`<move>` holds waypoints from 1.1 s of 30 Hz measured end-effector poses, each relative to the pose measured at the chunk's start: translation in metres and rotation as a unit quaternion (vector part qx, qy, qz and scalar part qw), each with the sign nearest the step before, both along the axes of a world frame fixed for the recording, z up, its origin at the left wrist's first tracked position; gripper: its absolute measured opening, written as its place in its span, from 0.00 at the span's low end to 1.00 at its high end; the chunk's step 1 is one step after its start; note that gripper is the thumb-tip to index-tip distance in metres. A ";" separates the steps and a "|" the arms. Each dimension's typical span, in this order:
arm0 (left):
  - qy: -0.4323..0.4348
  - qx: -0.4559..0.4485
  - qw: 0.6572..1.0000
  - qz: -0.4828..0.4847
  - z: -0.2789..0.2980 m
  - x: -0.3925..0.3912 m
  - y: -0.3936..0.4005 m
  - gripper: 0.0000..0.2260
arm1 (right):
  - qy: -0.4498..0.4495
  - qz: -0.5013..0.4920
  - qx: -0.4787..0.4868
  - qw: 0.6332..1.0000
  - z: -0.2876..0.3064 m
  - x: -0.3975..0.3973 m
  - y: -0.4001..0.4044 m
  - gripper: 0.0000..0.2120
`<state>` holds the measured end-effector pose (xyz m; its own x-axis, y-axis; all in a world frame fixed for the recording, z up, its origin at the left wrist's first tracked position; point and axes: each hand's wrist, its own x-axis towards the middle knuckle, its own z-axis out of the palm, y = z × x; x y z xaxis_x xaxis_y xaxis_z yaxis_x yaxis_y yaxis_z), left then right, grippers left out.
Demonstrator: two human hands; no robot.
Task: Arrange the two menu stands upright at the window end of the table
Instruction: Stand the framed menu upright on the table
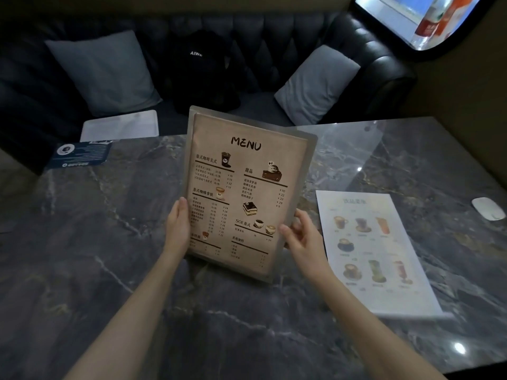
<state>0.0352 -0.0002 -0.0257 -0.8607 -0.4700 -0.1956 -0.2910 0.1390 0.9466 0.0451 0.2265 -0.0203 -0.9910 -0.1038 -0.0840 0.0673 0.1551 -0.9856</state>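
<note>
Both hands grip the brown menu stand (247, 193) by its lower side edges, left hand (178, 229) and right hand (301, 237), holding it tilted above the table (109, 242) middle. Looks stiff, light, slick acrylic: pinch the edges. The 2nd menu stand (370, 250) lies flat to the right.

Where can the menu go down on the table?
The table is bare left of the brown menu, up to the blue card. It is bare too at the far right, above the drinks menu toward the window. Crowded: the right side, with the drinks menu and the white mouse.
</note>
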 end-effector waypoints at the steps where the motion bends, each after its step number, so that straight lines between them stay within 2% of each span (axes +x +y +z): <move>1: -0.001 0.008 1.000 0.000 0.000 0.001 0.000 0.15 | 0.008 -0.003 0.009 1.000 -0.002 0.002 0.000 0.14; 5: -0.014 0.022 1.000 0.001 0.001 0.008 -0.001 0.21 | 0.029 0.006 0.038 0.999 -0.007 0.014 -0.002 0.18; 14: -0.004 -0.008 1.000 0.024 -0.006 0.028 0.006 0.22 | 0.055 0.047 0.058 0.996 -0.014 0.036 -0.001 0.19; 18: -0.010 -0.029 0.999 0.025 -0.007 0.034 0.007 0.23 | 0.065 0.066 0.062 0.994 -0.016 0.039 0.000 0.13; 22: -0.055 -0.056 0.997 0.011 -0.007 0.036 0.003 0.24 | 0.059 0.087 0.090 0.990 -0.012 0.037 0.002 0.10; 25: -0.102 -0.130 0.986 -0.001 -0.004 0.037 -0.005 0.25 | 0.055 0.117 0.141 0.982 -0.003 0.033 0.007 0.06; 29: -0.189 -0.265 0.943 -0.060 0.013 0.041 -0.002 0.25 | 0.080 0.172 0.267 0.945 0.017 0.021 0.023 0.09; 30: -0.221 -0.305 0.923 -0.078 0.019 0.043 0.003 0.25 | 0.099 0.194 0.309 0.926 0.023 0.017 0.027 0.10; 33: -0.298 -0.461 0.822 -0.152 0.048 0.050 0.036 0.24 | 0.146 0.238 0.412 0.867 0.041 0.006 0.044 0.11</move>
